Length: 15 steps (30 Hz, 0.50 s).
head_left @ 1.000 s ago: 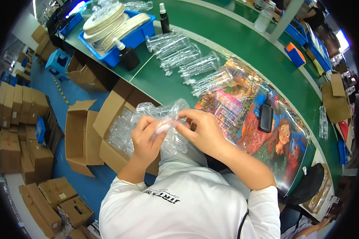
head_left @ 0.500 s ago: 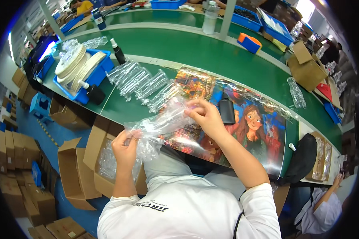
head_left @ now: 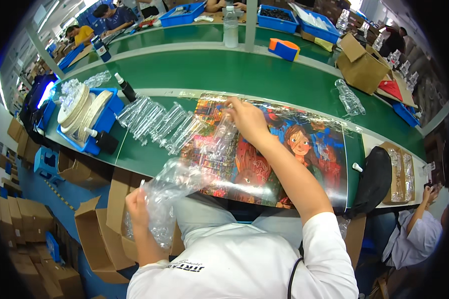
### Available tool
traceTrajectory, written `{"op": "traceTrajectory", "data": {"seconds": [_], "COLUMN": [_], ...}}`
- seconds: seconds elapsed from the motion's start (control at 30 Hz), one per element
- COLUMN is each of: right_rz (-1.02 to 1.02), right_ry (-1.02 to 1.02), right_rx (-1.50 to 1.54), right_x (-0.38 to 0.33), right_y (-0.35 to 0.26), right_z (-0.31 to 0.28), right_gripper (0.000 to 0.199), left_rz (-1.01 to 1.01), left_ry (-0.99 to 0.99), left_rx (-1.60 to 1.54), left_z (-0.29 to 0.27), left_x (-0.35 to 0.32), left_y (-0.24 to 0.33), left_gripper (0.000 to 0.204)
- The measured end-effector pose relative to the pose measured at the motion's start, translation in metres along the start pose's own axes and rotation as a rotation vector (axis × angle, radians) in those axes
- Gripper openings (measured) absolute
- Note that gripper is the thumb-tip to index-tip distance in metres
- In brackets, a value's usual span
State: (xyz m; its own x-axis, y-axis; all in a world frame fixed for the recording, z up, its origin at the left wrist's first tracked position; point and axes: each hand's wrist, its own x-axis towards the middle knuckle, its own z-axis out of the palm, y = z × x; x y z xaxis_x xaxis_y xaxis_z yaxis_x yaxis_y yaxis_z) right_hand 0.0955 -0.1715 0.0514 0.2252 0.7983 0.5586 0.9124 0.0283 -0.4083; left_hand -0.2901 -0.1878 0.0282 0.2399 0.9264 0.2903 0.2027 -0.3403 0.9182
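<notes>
My left hand (head_left: 137,204) pinches the edge of a crumpled clear plastic bag (head_left: 172,182), which hangs above the table's near edge and my lap. Further out, my right hand (head_left: 248,119) is closed on one end of a clear plastic piece (head_left: 224,132) above a glossy illustrated mat (head_left: 304,172). Its fingertips are partly hidden, and the exact shape of the piece is hard to make out against the print. Left of it, several similar clear plastic pieces (head_left: 152,119) lie side by side on the green table (head_left: 134,142).
A blue bin (head_left: 115,103) with cord reels stands at the left, near two dark bottles (head_left: 105,140). Open cardboard boxes (head_left: 97,234) sit below. A black bag (head_left: 375,175) lies right, near a carton (head_left: 398,172). A water bottle (head_left: 230,27) and tape dispenser (head_left: 284,49) stand farther back.
My hands have moved apart: the right outward over the mat with a clear piece, the left lower with the bag. The view has shifted, and the black object on the mat is now hidden.
</notes>
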Motion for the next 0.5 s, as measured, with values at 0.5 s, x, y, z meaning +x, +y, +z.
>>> {"op": "traceTrajectory", "data": {"seconds": [0.5], "right_rz": [-0.217], "right_ry": [-0.445], "right_rx": [0.800], "right_x": [-0.099], "right_y": [-0.120], "right_z": [-0.104], "right_gripper": [0.076], "left_rz": [0.360], "left_ry": [-0.177], "left_rx": [-0.871], "left_z": [0.134], "left_x": [-0.002], "left_y": [0.097], "left_gripper": [0.040]}}
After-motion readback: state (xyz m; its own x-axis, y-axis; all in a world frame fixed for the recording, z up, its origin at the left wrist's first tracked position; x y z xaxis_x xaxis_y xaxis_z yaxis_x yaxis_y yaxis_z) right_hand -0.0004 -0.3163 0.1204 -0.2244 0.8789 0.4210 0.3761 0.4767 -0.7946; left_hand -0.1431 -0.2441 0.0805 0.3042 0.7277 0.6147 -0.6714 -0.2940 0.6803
